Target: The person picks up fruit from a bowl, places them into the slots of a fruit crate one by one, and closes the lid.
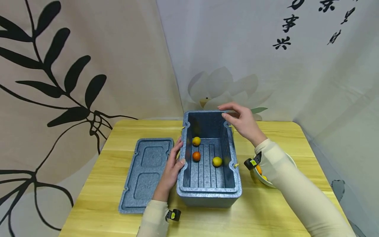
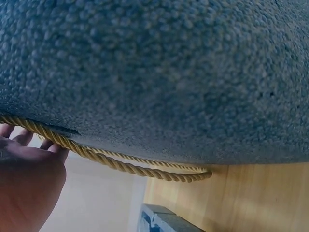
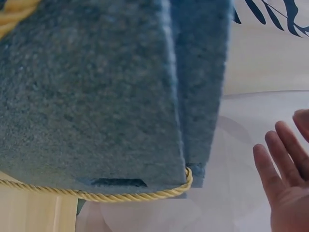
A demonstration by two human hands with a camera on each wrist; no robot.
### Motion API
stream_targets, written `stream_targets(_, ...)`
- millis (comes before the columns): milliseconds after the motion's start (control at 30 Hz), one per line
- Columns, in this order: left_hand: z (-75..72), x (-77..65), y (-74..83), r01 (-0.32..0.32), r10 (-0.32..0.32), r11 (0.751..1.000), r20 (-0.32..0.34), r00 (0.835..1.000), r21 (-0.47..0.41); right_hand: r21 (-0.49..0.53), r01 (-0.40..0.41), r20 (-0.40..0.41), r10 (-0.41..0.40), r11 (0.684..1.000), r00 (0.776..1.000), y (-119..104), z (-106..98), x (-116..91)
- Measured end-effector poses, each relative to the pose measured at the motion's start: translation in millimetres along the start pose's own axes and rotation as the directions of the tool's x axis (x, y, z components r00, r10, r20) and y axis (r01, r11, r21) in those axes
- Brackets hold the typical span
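A grey-blue foam box (image 1: 209,190) stands uncovered on the table, a gold rope at each side. Inside lie a yellow fruit (image 1: 196,141), an orange-red fruit (image 1: 196,156) and a yellow lemon-like fruit (image 1: 217,161). My left hand (image 1: 171,168) rests against the box's left side, thumb at the rim. Seen from the left wrist, its fingers lie along the wall beside the gold rope (image 2: 120,165). Over the far right corner, my right hand (image 1: 242,122) holds nothing, its fingers extended; the right wrist view shows that hand (image 3: 289,179) apart from the box wall (image 3: 96,106).
The box's lid (image 1: 151,174) lies flat on the table to the left. A pale bowl (image 1: 269,184) with orange and yellow fruit stands at the right, partly hidden by the right forearm. A printed curtain (image 1: 133,65) hangs behind the wooden table (image 1: 260,214).
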State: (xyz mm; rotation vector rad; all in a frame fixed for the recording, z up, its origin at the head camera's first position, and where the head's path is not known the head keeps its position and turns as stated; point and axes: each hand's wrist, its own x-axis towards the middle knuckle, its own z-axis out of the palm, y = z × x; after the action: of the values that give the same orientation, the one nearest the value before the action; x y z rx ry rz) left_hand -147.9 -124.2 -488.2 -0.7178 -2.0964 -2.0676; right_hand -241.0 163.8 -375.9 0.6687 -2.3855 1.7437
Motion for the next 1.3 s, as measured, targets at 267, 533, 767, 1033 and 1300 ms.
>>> stream_targets(267,0.8,-2.2,-2.4,-0.001,0.001,1.0,-0.003,1.0,-0.009,-0.027,-0.018,0.001,0.018,0.999,1.0,1,-4,-8)
stream_targets(533,-0.2,-3.5,0.5,0.013,-0.013,1.0,-0.019,1.0,-0.009,-0.006,0.046,-0.011,-0.046,0.999,0.999,0,-8,-15)
stream_targets(767,-0.4,-2.2,-0.4,0.032,-0.032,0.999,-0.015,0.999,-0.005,0.005,0.039,-0.029,-0.039,0.999,0.999,-3,-17,-26)
stream_targets(1033,0.0,-2.4,-0.2,0.015,-0.015,1.0,-0.006,1.0,0.003,0.013,0.033,-0.06,-0.033,0.999,0.998,4,-29,-40)
stream_targets(1300,0.3,-0.1,0.7,0.009,-0.009,1.0,-0.002,1.0,0.009,0.034,0.018,-0.099,-0.014,0.999,0.995,9,-39,-51)
